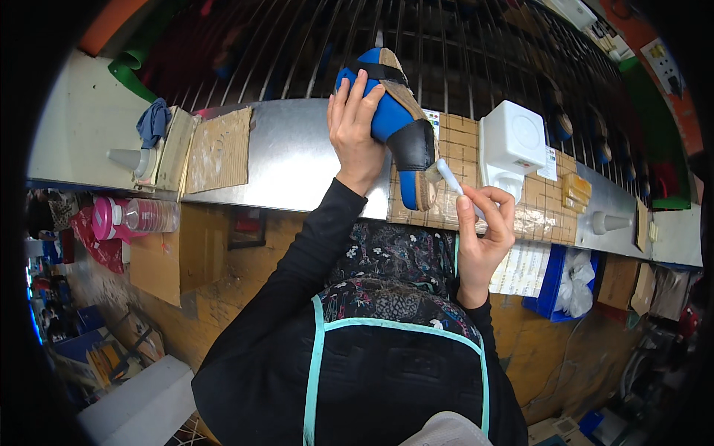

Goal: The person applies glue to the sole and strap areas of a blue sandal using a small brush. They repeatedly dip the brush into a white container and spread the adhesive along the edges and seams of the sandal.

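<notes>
My left hand (pixel 355 130) grips a sandal (pixel 411 151) built on a blue shoe last, with its fingers laid over the blue part. The sandal has black straps and a tan, rough-looking edge, and it is held tilted above the metal bench edge. In my right hand (pixel 487 230), a white-handled brush (pixel 448 177) is pinched between thumb and fingers. Its bristle end meets or nearly meets the sandal's side by the wide front strap; exact contact is hard to tell.
A white plastic container (pixel 513 137) stands on a taped cardboard sheet (pixel 547 212), with yellowish blocks (pixel 576 193) beside it. Grey cones (pixel 611 222) sit at both sides. Metal bars (pixel 468 78) span the far side, with other shoes beneath. A blue bin (pixel 552 286) hangs below right.
</notes>
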The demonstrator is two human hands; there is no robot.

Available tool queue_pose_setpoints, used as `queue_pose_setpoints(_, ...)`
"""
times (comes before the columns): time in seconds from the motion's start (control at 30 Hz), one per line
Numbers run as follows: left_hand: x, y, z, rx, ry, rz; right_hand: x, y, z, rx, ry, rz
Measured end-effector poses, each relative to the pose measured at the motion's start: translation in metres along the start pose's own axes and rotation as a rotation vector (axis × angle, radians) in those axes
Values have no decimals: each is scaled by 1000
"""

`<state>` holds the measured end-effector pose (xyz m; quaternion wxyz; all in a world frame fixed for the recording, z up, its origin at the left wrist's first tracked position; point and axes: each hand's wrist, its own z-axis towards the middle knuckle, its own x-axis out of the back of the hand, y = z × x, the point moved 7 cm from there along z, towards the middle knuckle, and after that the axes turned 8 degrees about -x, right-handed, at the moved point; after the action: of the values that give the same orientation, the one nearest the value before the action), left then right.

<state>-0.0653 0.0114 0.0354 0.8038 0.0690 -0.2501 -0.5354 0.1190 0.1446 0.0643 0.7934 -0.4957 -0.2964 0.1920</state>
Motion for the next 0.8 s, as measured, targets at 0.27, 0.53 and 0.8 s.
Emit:
queue_pose_setpoints(0.27, -2, -4, 2, 52, -27, -22, -8, 7, 2, 44, -52, 127)
queue_pose_setpoints(0.53, -9, -3, 3, 118, -136, -20, -6, 10, 3, 55, -87, 172)
queue_pose_setpoints(0.8, -9, 8, 12, 239, -285, -84, -4, -6, 17, 196, -82, 154)
